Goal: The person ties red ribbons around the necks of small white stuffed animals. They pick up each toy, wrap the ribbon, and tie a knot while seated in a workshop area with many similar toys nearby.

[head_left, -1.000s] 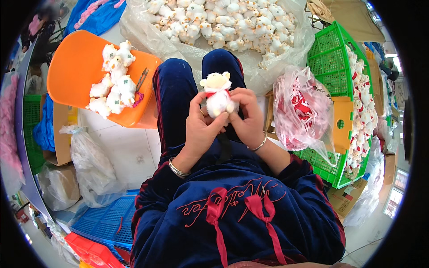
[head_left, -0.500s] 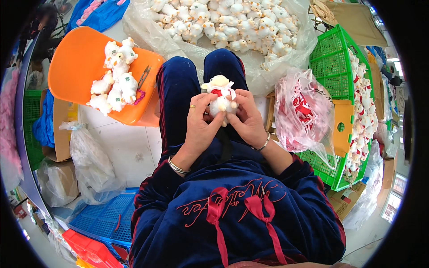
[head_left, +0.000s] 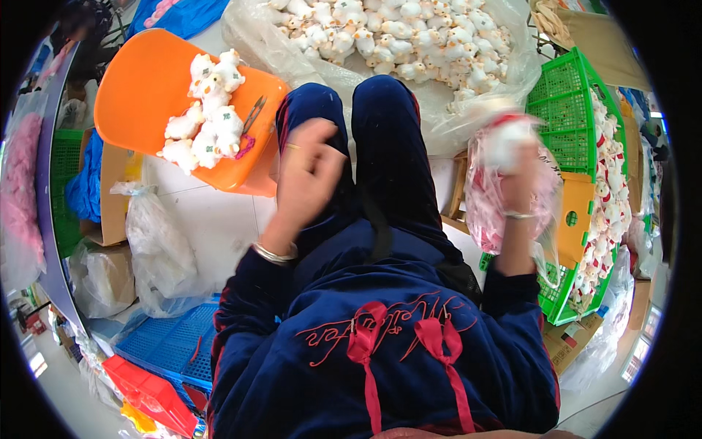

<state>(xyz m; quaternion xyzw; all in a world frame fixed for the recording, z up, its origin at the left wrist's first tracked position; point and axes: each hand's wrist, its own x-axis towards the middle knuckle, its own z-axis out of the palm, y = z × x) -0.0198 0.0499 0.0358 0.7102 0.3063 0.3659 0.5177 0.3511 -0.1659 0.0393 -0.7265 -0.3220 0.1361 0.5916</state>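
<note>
The person's right grip (head_left: 521, 170), blurred, holds a white-and-red toy (head_left: 503, 145) over a clear bag (head_left: 547, 196) of red-and-white pieces (head_left: 484, 201); the left grip (head_left: 311, 174) hangs half open above the left leg (head_left: 314, 101). A green crate (head_left: 553, 82) contains white toys with red (head_left: 608, 186), a big plastic sack (head_left: 430, 130) white ones (head_left: 409, 40).

Looks like a plush-toy workshop
Has heaped white toys (head_left: 409, 36) far, a toy-filled green crate (head_left: 553, 102) right, a blue crate (head_left: 164, 350) near left.
</note>
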